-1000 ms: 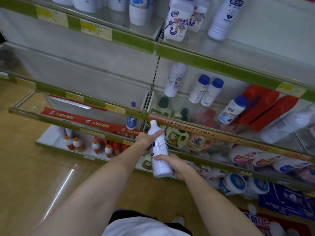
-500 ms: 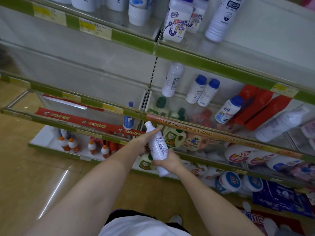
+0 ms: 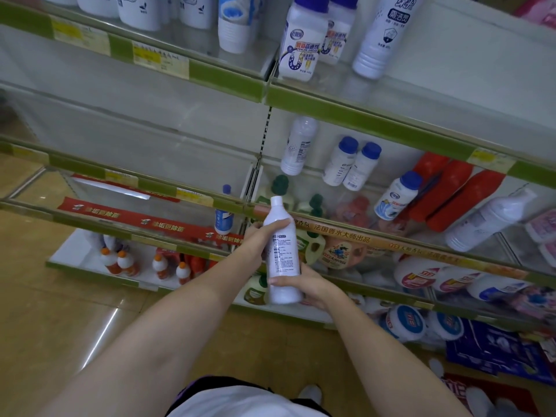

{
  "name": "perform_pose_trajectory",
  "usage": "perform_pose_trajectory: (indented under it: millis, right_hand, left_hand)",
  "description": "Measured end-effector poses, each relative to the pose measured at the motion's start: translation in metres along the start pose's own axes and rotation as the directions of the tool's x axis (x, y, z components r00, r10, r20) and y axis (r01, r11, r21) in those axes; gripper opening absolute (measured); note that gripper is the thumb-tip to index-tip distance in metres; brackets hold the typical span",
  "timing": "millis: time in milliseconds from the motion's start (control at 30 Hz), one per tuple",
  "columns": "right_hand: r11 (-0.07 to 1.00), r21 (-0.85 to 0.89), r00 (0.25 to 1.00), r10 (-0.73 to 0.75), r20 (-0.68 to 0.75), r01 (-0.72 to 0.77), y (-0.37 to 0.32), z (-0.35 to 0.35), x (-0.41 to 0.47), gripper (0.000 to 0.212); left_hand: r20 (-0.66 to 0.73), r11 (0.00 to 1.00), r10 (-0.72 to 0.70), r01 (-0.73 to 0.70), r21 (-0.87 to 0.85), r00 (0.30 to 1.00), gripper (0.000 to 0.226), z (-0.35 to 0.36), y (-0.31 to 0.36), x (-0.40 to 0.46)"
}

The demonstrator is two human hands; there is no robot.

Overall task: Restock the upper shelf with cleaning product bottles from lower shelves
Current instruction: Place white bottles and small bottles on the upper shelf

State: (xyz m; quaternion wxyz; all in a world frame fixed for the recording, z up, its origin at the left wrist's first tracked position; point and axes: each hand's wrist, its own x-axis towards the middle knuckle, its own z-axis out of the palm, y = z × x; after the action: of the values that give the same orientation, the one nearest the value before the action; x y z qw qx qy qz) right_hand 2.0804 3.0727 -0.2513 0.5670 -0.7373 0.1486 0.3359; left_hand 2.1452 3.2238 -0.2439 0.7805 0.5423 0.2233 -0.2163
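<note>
A tall white bottle with a white cap and small printed text stands nearly upright in front of the shelves, held by both hands. My left hand wraps its upper body just below the neck. My right hand grips its lower part and base from the right. The upper shelf with a green edge strip carries white cleaner bottles near its left end, with bare glass to their right. A similar white bottle stands on the shelf below.
Blue-capped white bottles and red packs fill the middle right shelf. Lower shelves hold green-capped jugs, tubs and orange-capped bottles. The left shelf sections are mostly bare glass. Tan tiled floor lies at left.
The bottle has turned in my hands, so its printed back label faces me, and it stands more upright. Both hands keep their hold at about the same place.
</note>
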Motion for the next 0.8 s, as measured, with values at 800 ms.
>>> perform_pose_trajectory:
  millis: [800]
  right_hand:
    - [0.997,-0.075,1.0,-0.018,-0.003,0.018,0.02,-0.007,-0.01,0.076]
  left_hand:
    - [0.13,0.992,-0.053,0.038,0.118,0.99,0.064,0.001,0.001,-0.012]
